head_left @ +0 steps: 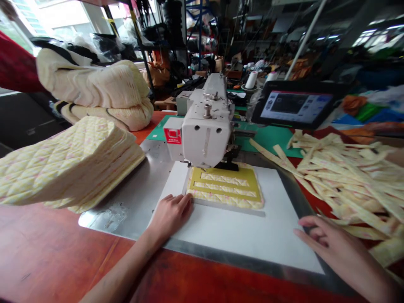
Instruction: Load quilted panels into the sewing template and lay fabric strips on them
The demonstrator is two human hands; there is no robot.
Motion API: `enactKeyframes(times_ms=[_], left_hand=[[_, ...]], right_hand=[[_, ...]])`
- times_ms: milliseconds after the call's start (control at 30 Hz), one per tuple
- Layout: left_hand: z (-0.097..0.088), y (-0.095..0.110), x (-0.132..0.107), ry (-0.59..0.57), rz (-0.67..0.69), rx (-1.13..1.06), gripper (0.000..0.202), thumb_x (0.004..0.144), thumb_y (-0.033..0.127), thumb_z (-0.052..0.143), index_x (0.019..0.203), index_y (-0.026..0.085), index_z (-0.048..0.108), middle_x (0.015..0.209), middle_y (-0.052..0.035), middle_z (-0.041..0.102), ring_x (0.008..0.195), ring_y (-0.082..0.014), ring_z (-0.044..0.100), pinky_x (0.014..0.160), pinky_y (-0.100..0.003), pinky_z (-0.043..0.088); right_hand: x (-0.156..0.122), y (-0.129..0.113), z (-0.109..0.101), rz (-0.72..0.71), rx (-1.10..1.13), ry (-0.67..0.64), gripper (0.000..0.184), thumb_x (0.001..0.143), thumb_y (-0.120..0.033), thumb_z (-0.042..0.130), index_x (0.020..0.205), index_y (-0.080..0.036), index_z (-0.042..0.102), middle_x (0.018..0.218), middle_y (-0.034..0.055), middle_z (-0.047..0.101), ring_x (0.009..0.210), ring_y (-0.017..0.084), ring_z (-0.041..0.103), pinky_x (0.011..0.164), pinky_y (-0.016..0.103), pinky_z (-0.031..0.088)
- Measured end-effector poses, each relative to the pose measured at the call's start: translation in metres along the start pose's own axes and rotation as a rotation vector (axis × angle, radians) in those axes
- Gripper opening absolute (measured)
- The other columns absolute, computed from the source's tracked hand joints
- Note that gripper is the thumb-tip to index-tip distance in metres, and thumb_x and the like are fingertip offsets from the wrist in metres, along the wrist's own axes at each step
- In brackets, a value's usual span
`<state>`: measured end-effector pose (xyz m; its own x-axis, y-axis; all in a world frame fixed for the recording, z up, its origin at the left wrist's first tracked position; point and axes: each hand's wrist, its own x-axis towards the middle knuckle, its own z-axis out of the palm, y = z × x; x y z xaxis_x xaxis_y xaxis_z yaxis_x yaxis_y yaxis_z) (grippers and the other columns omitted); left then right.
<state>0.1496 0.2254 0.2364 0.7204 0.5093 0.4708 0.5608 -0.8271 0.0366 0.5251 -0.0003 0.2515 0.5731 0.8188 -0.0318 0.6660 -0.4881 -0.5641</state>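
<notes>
A white sewing machine stands over a white board on a metal plate. Under its needle lies a yellow slotted template on a quilted pale-yellow fabric piece. My left hand rests flat on the board, fingers together, fingertips touching the left edge of the quilted piece. My right hand lies at the board's right edge with fingers loosely spread, holding nothing, close to a heap of fabric strips.
A tall stack of quilted pieces sits at the left, with bundled cream padding behind it. A tablet screen stands at the back right on a green mat. The red-brown tabletop runs along the near edge.
</notes>
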Motion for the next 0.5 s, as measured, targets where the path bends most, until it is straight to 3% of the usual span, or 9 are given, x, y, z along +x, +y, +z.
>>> enactKeyframes(times_ms=[67,167,300,367,500], left_hand=[[0.0,-0.001,-0.001,0.023,-0.005,-0.002,0.017,0.102,0.027,0.052,0.108,0.021,0.067,0.07,0.0015,0.068,0.056,-0.0186,0.059,0.057,-0.032,0.042],[0.001,-0.003,0.0,0.037,0.045,-0.01,0.017,0.102,0.029,0.053,0.108,0.021,0.068,0.07,0.0018,0.068,0.056,-0.0175,0.059,0.056,-0.031,0.041],[-0.001,-0.002,0.0,0.072,0.091,-0.008,0.018,0.103,0.028,0.053,0.102,0.02,0.069,0.072,0.0011,0.069,0.056,-0.0165,0.059,0.056,-0.031,0.043],[-0.002,0.0,-0.002,0.082,0.108,-0.037,0.018,0.103,0.028,0.053,0.104,0.02,0.069,0.077,-0.0001,0.072,0.058,-0.0163,0.061,0.058,-0.031,0.046],[0.001,0.0,-0.012,0.083,0.143,-0.177,0.02,0.1,0.033,0.057,0.109,0.022,0.07,0.087,-0.003,0.075,0.063,-0.0182,0.068,0.06,-0.031,0.052]], right_hand=[[-0.026,-0.008,-0.012,0.004,-0.049,0.026,0.07,0.063,-0.085,0.066,0.087,-0.019,0.07,0.073,0.0042,0.065,0.057,0.008,0.058,0.055,0.019,0.048],[-0.047,-0.042,-0.003,-0.088,-0.055,0.123,0.053,0.083,-0.07,0.059,0.075,-0.017,0.064,0.066,0.0014,0.059,0.057,0.003,0.05,0.059,0.015,0.043],[-0.05,-0.091,0.009,-0.158,0.093,-0.017,0.046,0.091,-0.057,0.057,0.075,-0.015,0.062,0.069,0.0002,0.059,0.063,0.001,0.049,0.061,0.012,0.04],[-0.061,-0.108,-0.003,-0.182,0.187,-0.04,0.044,0.091,-0.053,0.058,0.072,-0.014,0.061,0.068,0.0004,0.059,0.062,0.001,0.048,0.06,0.013,0.038],[-0.114,-0.125,-0.044,-0.346,0.389,-0.098,0.047,0.091,-0.053,0.061,0.06,-0.017,0.057,0.057,0.003,0.05,0.061,0.005,0.046,0.061,0.019,0.037]])
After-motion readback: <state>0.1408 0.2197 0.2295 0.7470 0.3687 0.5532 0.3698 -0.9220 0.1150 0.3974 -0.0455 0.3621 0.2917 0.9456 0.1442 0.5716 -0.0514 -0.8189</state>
